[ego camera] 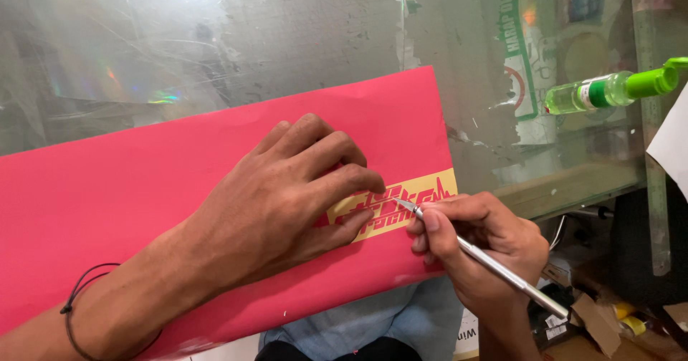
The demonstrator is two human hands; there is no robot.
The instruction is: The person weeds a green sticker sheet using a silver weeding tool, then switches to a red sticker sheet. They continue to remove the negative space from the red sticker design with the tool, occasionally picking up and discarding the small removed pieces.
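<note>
Head view, contents as seen from above my hands. Item one: red vinyl sheet [143,182], lying across the glass desk [287,31] and overhanging its near edge. Item two: yellow strip [423,193] with red cut lettering, at the sheet's right end near the near edge. Item three: my left hand [287,189], flat, fingers spread and pressing down on the sheet, fingertips touching the strip; black cord on that wrist. Item four: my right hand [480,243], closed in a pen grip around a slim silver craft knife [480,253], blade tip resting on the lettering. Item five: green-capped clear bottle [609,90], lying on its side toward the desk's far right corner.
</note>
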